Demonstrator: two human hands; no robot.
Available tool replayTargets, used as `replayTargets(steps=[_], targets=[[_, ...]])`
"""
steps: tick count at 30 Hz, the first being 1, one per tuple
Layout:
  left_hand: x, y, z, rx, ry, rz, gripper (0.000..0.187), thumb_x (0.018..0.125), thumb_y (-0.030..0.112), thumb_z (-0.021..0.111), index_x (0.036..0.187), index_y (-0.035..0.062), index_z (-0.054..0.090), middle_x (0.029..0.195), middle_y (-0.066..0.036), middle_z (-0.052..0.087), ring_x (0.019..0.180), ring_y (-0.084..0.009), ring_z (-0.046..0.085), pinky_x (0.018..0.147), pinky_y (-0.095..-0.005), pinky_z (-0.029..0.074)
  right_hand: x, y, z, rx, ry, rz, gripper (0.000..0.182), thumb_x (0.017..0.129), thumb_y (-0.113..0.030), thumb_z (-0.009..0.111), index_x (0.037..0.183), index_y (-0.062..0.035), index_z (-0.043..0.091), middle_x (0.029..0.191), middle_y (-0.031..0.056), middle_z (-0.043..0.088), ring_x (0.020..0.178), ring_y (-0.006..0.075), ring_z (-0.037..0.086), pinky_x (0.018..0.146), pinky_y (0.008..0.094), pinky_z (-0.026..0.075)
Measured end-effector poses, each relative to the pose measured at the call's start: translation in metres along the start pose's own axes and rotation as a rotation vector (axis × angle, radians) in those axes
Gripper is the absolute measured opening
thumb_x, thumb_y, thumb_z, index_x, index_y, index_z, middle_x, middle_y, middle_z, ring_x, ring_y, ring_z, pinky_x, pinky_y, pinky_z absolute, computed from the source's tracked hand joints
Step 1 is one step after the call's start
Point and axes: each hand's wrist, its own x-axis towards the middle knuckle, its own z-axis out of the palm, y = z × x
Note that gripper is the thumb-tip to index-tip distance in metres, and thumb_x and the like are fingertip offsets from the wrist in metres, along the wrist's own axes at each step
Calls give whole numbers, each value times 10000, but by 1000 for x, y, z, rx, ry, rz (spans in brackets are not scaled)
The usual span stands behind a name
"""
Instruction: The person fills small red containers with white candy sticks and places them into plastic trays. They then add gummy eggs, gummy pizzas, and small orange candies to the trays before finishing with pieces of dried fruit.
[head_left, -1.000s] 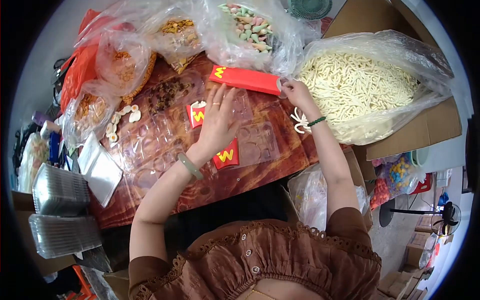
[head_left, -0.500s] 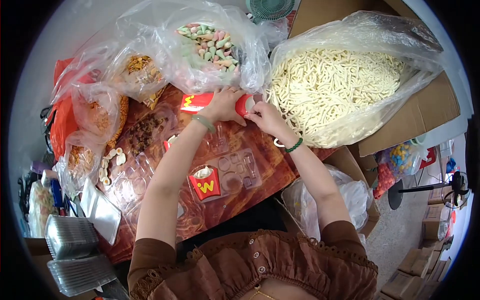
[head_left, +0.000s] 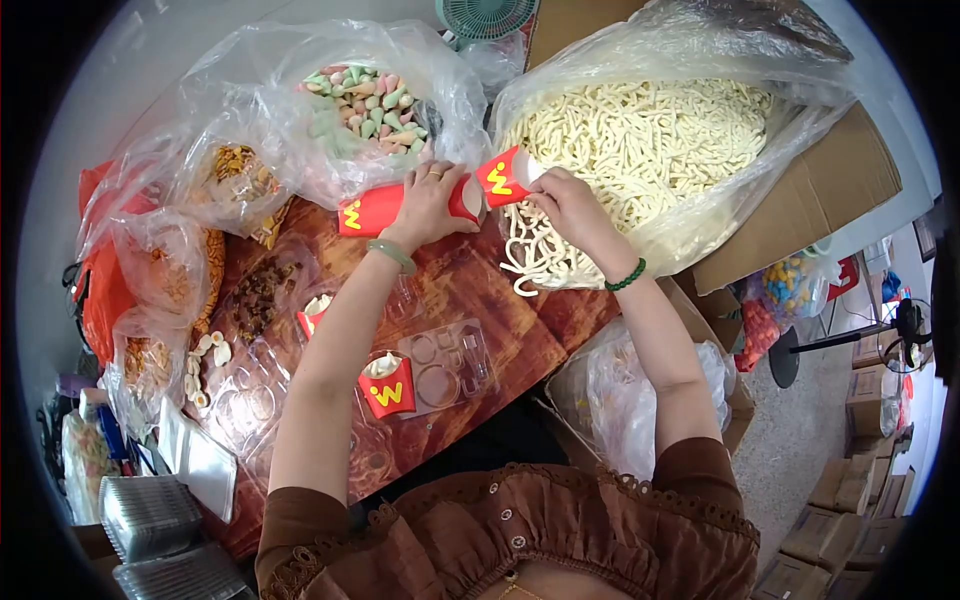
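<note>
The left hand (head_left: pixel 430 208) hides part of a long stack of red paper cartons (head_left: pixel 375 211); a far, round green plastic fan (head_left: pixel 487 14) is cut off above.

Smooth red paper carton (head_left: pixel 506 176), glossy marbled tabletop (head_left: pixel 480 290), shiny clear plastic bag (head_left: pixel 690 70), matt brown cardboard box (head_left: pixel 800 200)

Shows red with a yellow W on the small flared paper carton (head_left: pixel 503 178); runs pale cream through the rope-like strands (head_left: pixel 650 150); mixes pink and green among cone-shaped pieces (head_left: pixel 375 112); swirls reddish-brown across the glossy worktop (head_left: pixel 520 325).
</note>
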Motion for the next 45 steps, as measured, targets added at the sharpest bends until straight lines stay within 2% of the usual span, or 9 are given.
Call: replayTargets(steps=[3, 5, 9, 13, 21, 28, 33, 36, 45], targets=[[1, 22, -19, -120, 207, -31, 1048, 583, 493, 821, 1369, 1, 334, 1290, -192, 488, 1212, -324, 442, 1003, -480, 363, 5, 3, -27, 13, -53, -47, 94, 851, -81, 603, 862, 10, 580, 840, 130, 545, 770, 301, 556, 698, 356, 453], [11, 36, -34, -791, 69, -189, 982, 662, 432, 809, 1371, -34, 313, 1274, -185, 505, 1112, -273, 532, 928, -407, 449, 12, -8, -43, 91, -122, -124, 109, 841, -75, 620, 903, 6, 583, 878, 108, 571, 810, 259, 579, 714, 328, 460], [9, 43, -55, -1493, -176, -375, 494, 870, 170, 656, 1262, -44, 444, 1115, -120, 590, 942, -190, 616, 807, -333, 537, 25, -20, -43, 249, -139, 31, 143, 848, -117, 637, 951, -18, 633, 883, 83, 636, 775, 187, 619, 694, 292, 482], [-15, 45, -63, -1523, 41, -487, 436, 864, 164, 663, 1210, -31, 484, 1086, -108, 610, 945, -158, 622, 790, -285, 538, 30, 10, -6, 67, -291, 414, 218, 822, -191, 661, 930, -2, 666, 797, 124, 676, 709, 187, 653, 653, 307, 508], [-51, 46, -57, -1558, 123, -563, 445, 870, 144, 652, 1243, -16, 472, 1128, -83, 595, 1005, -157, 593, 855, -308, 497, 42, 21, 58, -214, -489, 575, 229, 740, -129, 648, 902, 31, 628, 924, 223, 637, 843, 323, 631, 763, 378, 499], [-60, 34, -46, -1546, 126, -575, 397, 857, 153, 672, 1181, -15, 519, 1100, -79, 618, 990, -143, 595, 873, -283, 476, 33, 32, -6, -680, -155, 331, 240, 740, -79, 646, 975, -31, 633, 985, 192, 603, 870, 339, 608, 777, 429, 498], [-60, 48, -46, -1612, 58, -593, 392, 856, 153, 672, 1176, -15, 520, 1104, -81, 616, 984, -139, 597, 860, -285, 484, -7, -30, 10, -97, -753, -104, 263, 685, -42, 616, 945, -50, 655, 887, 158, 636, 871, 299, 614, 753, 381, 489], [-60, 51, -45, -1621, 83, -538, 406, 856, 150, 672, 1189, -18, 514, 1099, -84, 617, 976, -137, 599, 854, -283, 487, -18, -30, 33, -172, -815, 104, 272, 663, -82, 641, 933, -55, 661, 828, 150, 641, 831, 313, 617, 727, 391, 489], [-68, 48, -51, -1551, 97, -601, 420, 868, 123, 650, 1225, -30, 489, 1118, -92, 609, 1009, -163, 595, 874, -300, 491, 15, 29, 10, -74, -261, 391, 188, 767, -118, 639, 911, 3, 636, 808, 128, 662, 747, 214, 640, 682, 311, 509]])
